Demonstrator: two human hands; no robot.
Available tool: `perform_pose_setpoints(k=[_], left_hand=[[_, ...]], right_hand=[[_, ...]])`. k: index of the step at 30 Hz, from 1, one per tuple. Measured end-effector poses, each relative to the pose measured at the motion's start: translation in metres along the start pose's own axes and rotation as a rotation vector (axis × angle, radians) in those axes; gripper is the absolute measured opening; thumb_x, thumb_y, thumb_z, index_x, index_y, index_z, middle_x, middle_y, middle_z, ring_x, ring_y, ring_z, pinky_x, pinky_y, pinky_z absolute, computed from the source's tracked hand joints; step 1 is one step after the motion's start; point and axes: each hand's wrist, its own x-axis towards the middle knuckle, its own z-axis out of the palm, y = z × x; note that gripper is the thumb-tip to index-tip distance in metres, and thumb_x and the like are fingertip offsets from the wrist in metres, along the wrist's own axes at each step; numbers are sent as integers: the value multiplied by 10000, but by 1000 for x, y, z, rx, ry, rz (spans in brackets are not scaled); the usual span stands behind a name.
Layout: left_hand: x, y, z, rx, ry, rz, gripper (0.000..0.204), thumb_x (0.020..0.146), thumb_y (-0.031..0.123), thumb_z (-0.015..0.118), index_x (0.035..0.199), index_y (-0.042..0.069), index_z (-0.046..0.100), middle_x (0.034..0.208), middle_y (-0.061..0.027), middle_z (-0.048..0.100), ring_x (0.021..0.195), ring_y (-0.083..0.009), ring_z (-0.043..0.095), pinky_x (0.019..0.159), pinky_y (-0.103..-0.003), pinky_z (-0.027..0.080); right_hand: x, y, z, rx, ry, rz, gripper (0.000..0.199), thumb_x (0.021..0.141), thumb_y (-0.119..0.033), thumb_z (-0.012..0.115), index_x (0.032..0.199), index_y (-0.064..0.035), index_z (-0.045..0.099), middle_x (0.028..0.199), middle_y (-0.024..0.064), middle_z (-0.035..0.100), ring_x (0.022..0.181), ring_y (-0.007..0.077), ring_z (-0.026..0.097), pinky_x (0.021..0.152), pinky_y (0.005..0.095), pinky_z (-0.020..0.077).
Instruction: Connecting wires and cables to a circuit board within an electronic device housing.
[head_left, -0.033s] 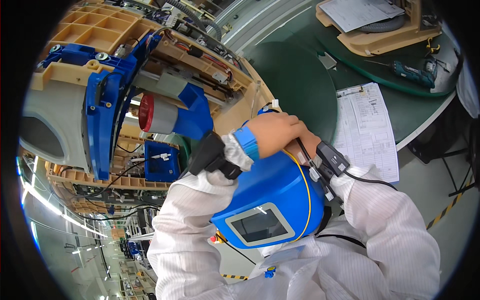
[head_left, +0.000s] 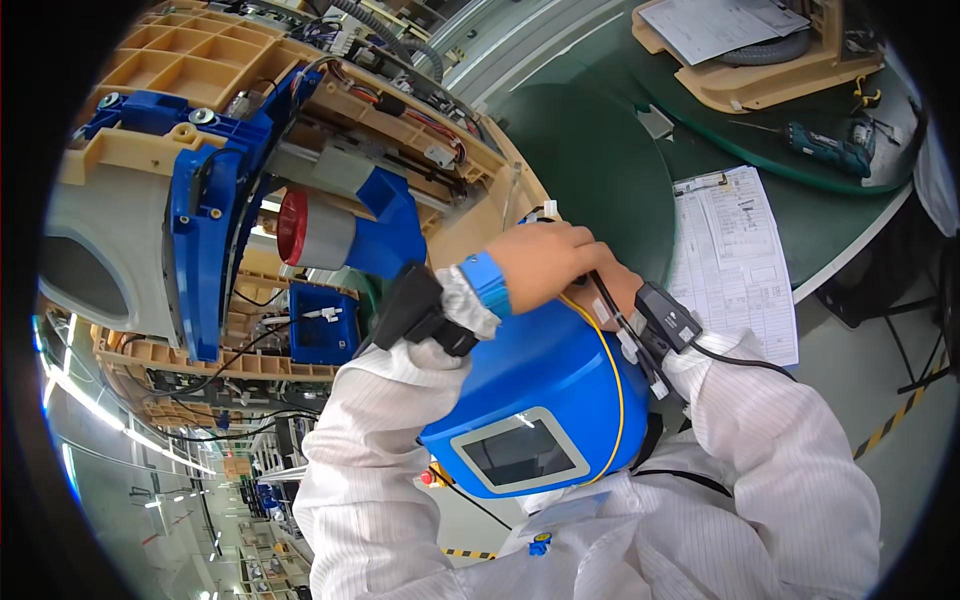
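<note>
Right hand (head_left: 622, 290) behind left hand (head_left: 545, 262)

Single head-worn fisheye view, facing down, close above the hands (head_left: 545, 265)

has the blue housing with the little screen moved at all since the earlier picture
No. The blue housing sits in the same spot against the paper sheet on the green table, with the left hand on top.

Blue housing (head_left: 545, 385): smooth, glossy plastic with a matt grey window. Sleeves (head_left: 760, 470): white, finely striped cloth. Frame (head_left: 180, 60): matt tan plastic. Far right, paper form (head_left: 735, 250) on matt green table (head_left: 600, 170).
</note>
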Motion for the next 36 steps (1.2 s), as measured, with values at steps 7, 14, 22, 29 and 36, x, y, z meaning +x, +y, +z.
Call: perform_pose_setpoints(k=[7,14,22,29,36], left_hand=[[-8,-34,-32,-31,215,-147,248,863,83,626,1106,46,592,937,-150,621,877,-348,614,757,-402,497],[35,-84,-39,-174,338,-330,219,903,223,660,996,26,676,758,-108,604,692,-206,577,656,-350,465],[96,-144,-19,-300,34,-605,405,861,389,677,1042,27,699,852,-129,698,767,-246,650,710,-361,502],[105,-167,-30,-326,-171,-824,396,933,395,593,1088,35,650,937,-101,675,851,-229,678,665,-356,564],[91,-168,-49,-253,-312,-922,370,961,362,547,1119,29,582,801,-138,651,577,-260,687,495,-364,589]], right_hand=[[6,-1,-15,-12,-19,-98,663,781,-337,779,1324,-101,480,1166,206,570,1105,351,608,913,392,493],[-2,-22,-24,-52,-62,-5,804,790,-501,704,1374,-16,440,1343,208,485,1134,353,594,953,397,481],[-1,-16,-26,-12,-46,31,788,790,-465,717,1373,-10,445,1346,202,487,1132,356,595,958,386,481],[2,-11,-33,-16,-115,54,752,800,-462,683,1379,-57,426,1341,185,474,1106,371,606,937,434,500],[2,-15,-27,10,-92,29,751,797,-462,685,1369,-43,436,1345,183,473,1117,367,602,946,432,495]])
